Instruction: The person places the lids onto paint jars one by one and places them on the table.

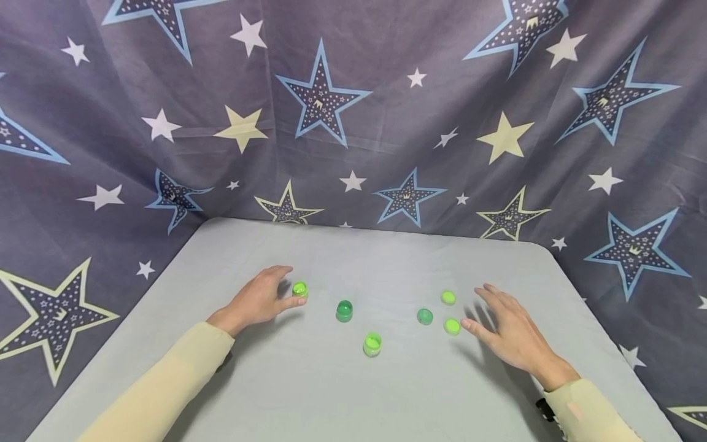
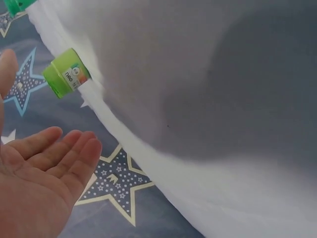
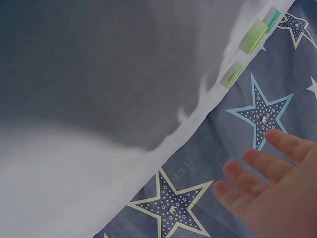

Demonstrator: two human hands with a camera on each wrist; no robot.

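Observation:
My left hand (image 1: 258, 299) is held with thumb and fingers spread on either side of a small light green jar (image 1: 300, 288), holding nothing. In the left wrist view the fingers stand apart from that jar (image 2: 67, 73), which carries a printed label. To its right stand a dark green jar (image 1: 344, 311) and a second light green jar (image 1: 372, 344), both with open tops. My right hand (image 1: 513, 334), fingers loosely extended, hovers beside the lids. Its thumb tip comes right up to the nearer light green lid (image 1: 452, 326).
Another light green lid (image 1: 448, 298) and a dark green lid (image 1: 424, 316) lie on the table (image 1: 309, 387), left of the right hand. A star-patterned cloth (image 1: 375, 159) hangs behind the table and along its sides.

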